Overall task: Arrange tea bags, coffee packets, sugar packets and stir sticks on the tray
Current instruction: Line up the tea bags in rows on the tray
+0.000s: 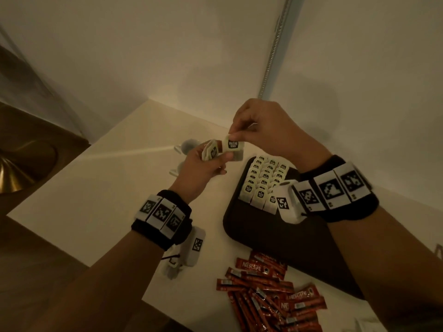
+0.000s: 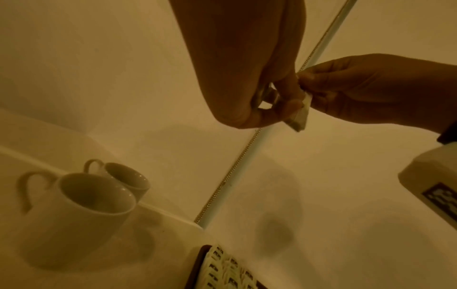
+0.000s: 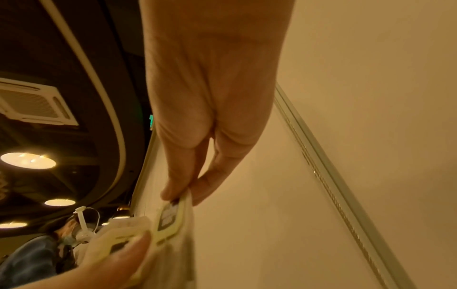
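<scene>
Coffee packets [image 1: 271,295] lying loose on worktop [image 1: 100,188] up front; tray [image 1: 242,226] beyond carrying tea-bag rows [image 1: 263,180]. Above, L hand [image 1: 201,171] gripping a stack [image 1: 211,149], R hand [image 1: 266,125] pinching one tea bag [image 1: 233,143].

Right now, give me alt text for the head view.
Above a pale table, the right hand pinches one tea bag from the small stack that the left hand grips. Rows of tea bags stand on a dark tray; red coffee sticks lie loose in front of it.
</scene>
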Demonstrator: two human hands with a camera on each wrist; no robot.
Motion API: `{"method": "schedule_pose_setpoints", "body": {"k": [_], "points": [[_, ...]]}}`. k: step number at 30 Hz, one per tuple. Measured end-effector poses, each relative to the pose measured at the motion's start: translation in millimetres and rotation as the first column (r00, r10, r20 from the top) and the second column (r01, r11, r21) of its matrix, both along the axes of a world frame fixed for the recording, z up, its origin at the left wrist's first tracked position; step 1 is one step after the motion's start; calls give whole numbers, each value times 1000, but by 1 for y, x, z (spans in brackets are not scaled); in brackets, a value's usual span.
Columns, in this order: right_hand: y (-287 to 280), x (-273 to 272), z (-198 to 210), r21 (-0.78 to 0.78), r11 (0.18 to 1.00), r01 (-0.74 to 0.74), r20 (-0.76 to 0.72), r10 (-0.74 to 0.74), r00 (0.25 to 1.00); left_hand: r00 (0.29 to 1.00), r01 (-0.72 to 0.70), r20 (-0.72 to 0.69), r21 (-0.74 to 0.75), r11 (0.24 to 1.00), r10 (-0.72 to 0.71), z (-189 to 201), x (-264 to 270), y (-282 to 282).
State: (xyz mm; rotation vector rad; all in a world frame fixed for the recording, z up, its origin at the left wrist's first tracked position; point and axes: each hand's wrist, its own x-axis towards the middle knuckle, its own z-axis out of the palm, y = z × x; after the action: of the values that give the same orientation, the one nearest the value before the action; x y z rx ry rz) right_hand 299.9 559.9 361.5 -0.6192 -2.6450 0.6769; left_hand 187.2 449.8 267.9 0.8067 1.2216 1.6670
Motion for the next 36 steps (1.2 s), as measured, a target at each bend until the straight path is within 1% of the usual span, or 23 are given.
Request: {"method": "schedule_pose_setpoints", "body": {"k": [2,4,5,6,9,10,14,17,21,26,30,32,34,36], "points": [[0,5,11,48,999,-4,26,3,1000,997,42,-59,42,998,-39,2,2,3],[-2,9,20,67,997,-38,13,37,999,989,78,-131,58,995,-69,3,4,6],[-3,10,24,78,995,-55,6,55,998,987,84,-139,59,995,-75,3,6,7],[-4,12,27,94,993,-65,2,65,998,990,83,-119,56,995,-76,4,8,9],[-6,14,34,121,991,-62,-18,65,998,996,94,0,71,993,-94,9,15,11],[-7,15,35,110,992,-57,-28,60,998,994,100,27,76,992,-102,10,17,12],[-6,18,35,47,998,-44,-30,46,999,990,126,62,62,990,-130,13,24,12],[-5,22,33,14,999,-45,-65,45,997,985,133,98,88,987,-141,15,26,10],[-2,29,27,-63,998,-17,-128,9,992,994,95,51,69,993,-99,13,25,10],[-1,36,8,-194,981,2,-181,-38,983,997,69,19,52,996,-70,1,21,5],[2,41,-7,-251,966,57,-219,-114,969,999,45,-27,-40,998,-46,-10,20,-2],[5,48,-24,-273,958,91,-201,-149,968,1000,15,-9,-126,992,-16,-19,15,-5],[8,54,-49,-268,953,143,-89,-172,981,998,0,68,-229,973,16,-27,8,-7],[9,59,-79,-303,931,202,57,-194,979,981,7,188,-312,950,55,-31,0,-8]]}}
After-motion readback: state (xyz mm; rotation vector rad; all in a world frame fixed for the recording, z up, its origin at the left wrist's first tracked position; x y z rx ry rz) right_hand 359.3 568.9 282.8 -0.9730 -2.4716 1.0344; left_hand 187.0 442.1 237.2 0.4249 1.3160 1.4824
